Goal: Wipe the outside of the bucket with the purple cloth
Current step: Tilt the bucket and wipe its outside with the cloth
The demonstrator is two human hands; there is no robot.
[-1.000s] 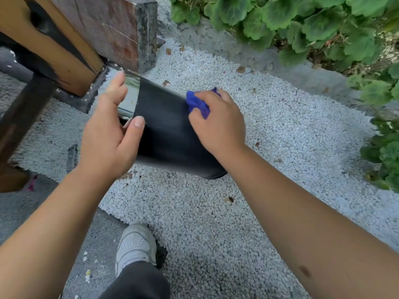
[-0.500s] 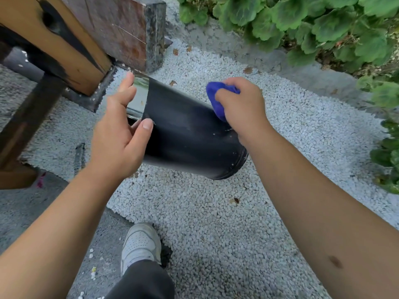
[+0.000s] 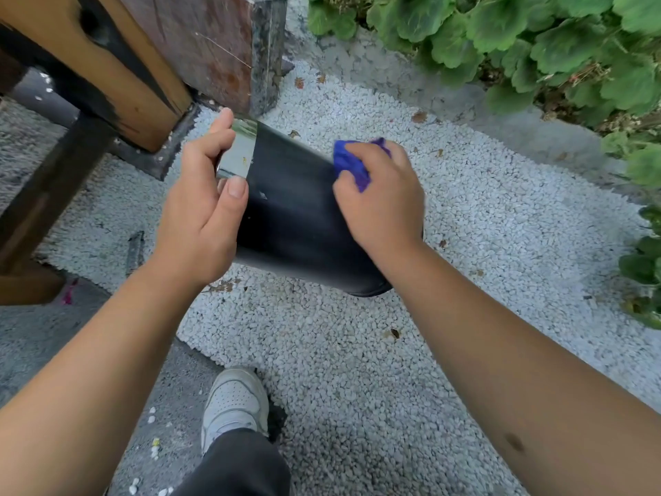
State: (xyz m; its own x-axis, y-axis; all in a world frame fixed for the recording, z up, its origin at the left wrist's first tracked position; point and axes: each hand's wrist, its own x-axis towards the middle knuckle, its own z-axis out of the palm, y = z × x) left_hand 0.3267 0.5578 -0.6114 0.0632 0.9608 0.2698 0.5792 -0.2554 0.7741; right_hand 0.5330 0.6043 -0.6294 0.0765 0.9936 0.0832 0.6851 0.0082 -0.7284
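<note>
A black bucket [image 3: 293, 213] with a shiny metal rim band lies tilted on its side above the white gravel, its rim to the left and its base to the lower right. My left hand [image 3: 200, 216] grips the rim end, thumb on the black wall and fingers over the metal band. My right hand [image 3: 379, 198] presses a bunched purple cloth [image 3: 352, 164] against the bucket's upper right side. Most of the cloth is hidden under my fingers.
A wooden beam [image 3: 118, 77] and a stone block [image 3: 221, 44] stand close behind the bucket at upper left. Green leafy plants [image 3: 536, 41] line the top and right. White gravel [image 3: 357, 352] covers the ground. My shoe [image 3: 234, 402] rests at the bottom centre.
My right hand with the cloth slid along the bucket's wall towards the base, then back towards the middle. The left hand kept its hold on the rim.
</note>
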